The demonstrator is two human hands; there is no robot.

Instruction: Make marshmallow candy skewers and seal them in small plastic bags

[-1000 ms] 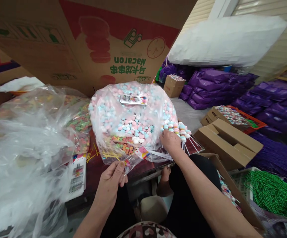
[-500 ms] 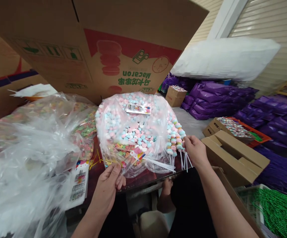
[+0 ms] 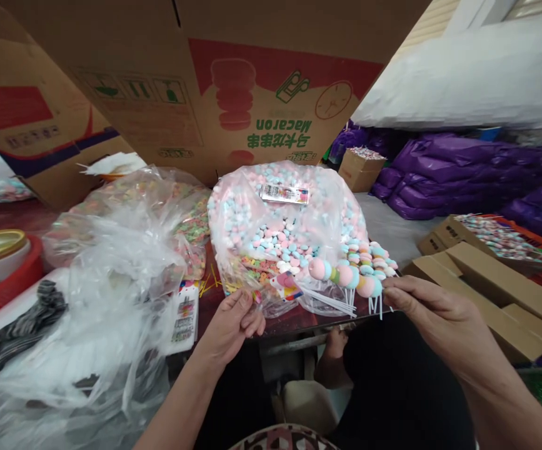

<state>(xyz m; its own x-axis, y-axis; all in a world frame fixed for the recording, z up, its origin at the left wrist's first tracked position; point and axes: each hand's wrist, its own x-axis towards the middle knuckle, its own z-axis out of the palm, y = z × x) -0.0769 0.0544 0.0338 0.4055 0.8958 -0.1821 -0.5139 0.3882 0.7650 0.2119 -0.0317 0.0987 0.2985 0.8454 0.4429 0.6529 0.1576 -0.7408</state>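
Observation:
My right hand (image 3: 427, 303) pinches the stick end of a candy skewer (image 3: 346, 276), its pink, blue and green-yellow pieces pointing left. Several more skewers (image 3: 371, 259) with white sticks lie just behind it. My left hand (image 3: 240, 315) is closed at the table edge, its fingertips on what looks like a clear plastic bag with a colourful print (image 3: 286, 286). Where the fingers meet it is hard to make out. White sticks (image 3: 329, 303) lie to the right of the print. Behind both hands sits a large clear bag of pink, blue and white candies (image 3: 282, 240).
A big cardboard box (image 3: 158, 125) rises behind the table. At left are crumpled clear plastic (image 3: 111, 294), a stack of printed bags (image 3: 186, 322) and a red basin (image 3: 22, 269). An open carton (image 3: 491, 294) stands at right, with purple packs (image 3: 458, 178) beyond.
My right hand has lifted a candy skewer from the pile and brought it up towards me. My left hand stays closed by the printed plastic. The view has swung left.

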